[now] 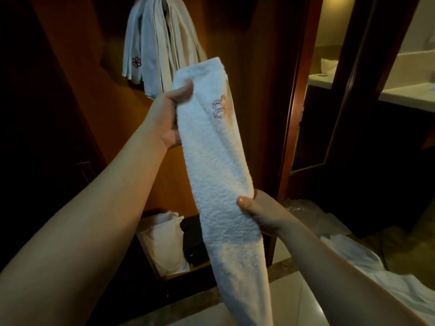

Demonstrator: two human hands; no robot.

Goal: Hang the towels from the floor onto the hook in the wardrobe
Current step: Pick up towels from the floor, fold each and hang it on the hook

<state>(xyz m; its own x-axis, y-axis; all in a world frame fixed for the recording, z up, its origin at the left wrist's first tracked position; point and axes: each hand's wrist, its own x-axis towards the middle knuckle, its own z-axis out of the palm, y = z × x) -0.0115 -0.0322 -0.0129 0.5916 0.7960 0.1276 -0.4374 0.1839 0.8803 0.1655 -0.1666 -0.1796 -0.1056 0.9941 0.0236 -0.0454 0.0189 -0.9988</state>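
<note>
A white towel (219,165) with a red embroidered flower logo hangs folded lengthwise in front of me. My left hand (168,116) grips its upper end, thumb on the front. My right hand (261,214) pinches the towel lower down on its right edge, and the tail drops below that. Behind the held towel, several white towels (155,45) hang bunched from the top of the wooden wardrobe (254,67); the hook itself is hidden by them. More white cloth (367,267) lies on the floor at lower right.
A white bag-like bundle (164,241) and a dark box (193,241) sit on the wardrobe's bottom shelf. The wardrobe's wooden side post (296,114) stands to the right, with a dim bathroom counter (400,95) beyond it. Pale floor tiles (294,302) lie below.
</note>
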